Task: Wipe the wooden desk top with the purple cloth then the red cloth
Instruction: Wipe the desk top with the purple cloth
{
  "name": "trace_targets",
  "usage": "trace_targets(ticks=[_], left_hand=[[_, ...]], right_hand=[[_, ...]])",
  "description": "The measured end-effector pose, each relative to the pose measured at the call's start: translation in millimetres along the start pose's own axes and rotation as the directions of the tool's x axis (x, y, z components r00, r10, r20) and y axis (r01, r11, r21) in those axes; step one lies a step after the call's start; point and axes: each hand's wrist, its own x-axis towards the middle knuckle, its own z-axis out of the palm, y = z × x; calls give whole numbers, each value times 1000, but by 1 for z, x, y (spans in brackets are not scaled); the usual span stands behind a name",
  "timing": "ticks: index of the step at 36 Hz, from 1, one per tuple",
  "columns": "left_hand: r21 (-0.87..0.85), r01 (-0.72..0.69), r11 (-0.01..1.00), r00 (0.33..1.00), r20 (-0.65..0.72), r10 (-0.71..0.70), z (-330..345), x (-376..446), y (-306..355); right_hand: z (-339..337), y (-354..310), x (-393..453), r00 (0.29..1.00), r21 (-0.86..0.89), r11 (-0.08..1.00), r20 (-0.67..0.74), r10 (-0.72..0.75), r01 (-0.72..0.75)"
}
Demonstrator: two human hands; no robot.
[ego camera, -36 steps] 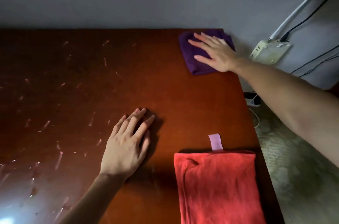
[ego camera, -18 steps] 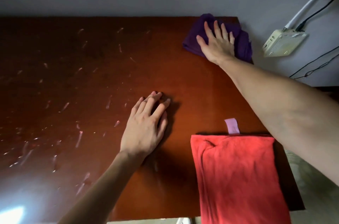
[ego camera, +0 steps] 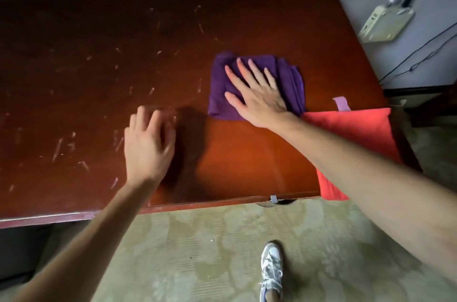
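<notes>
We see a glossy reddish-brown wooden surface point(ego camera: 235, 153) with many pale scratches on its left part. The right hand point(ego camera: 257, 98) lies flat with the fingers spread on the purple cloth point(ego camera: 289, 74), a soft, thick, folded piece near the middle right of the surface; it presses and does not grip. The left hand point(ego camera: 148, 145) is open and holds nothing, a little blurred above the wood. The red cloth point(ego camera: 358, 128), smooth and rectangular with a small lilac loop point(ego camera: 341, 103), lies at the right front corner, partly under the right forearm.
</notes>
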Motion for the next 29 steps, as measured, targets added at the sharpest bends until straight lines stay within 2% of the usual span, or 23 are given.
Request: trace_targets(ticks=[3, 12, 14, 19, 22, 29], left_hand=[[81, -64, 995, 998, 27, 62, -24, -27, -43], [99, -229, 968, 957, 202, 206, -32, -31, -62], [75, -246, 966, 947, 234, 223, -33, -36, -69], [29, -242, 970, 939, 258, 227, -33, -39, -76], [10, -234, 972, 932, 286, 222, -33, -39, -74], [6, -220, 975, 917, 341, 205, -36, -40, -75]], right_hand=[[7, -48, -41, 996, 0, 996, 20, -85, 85], [18, -82, -126, 937, -62, 936, -20, -349, 347], [14, -74, -117, 907, -56, 906, 26, -420, 421], [-1, -46, -56, 775, -32, 782, 158, -611, 623], [-6, -34, -15, 780, -31, 785, 143, -609, 618], [-14, -14, 85, 890, -37, 892, 98, -445, 450]])
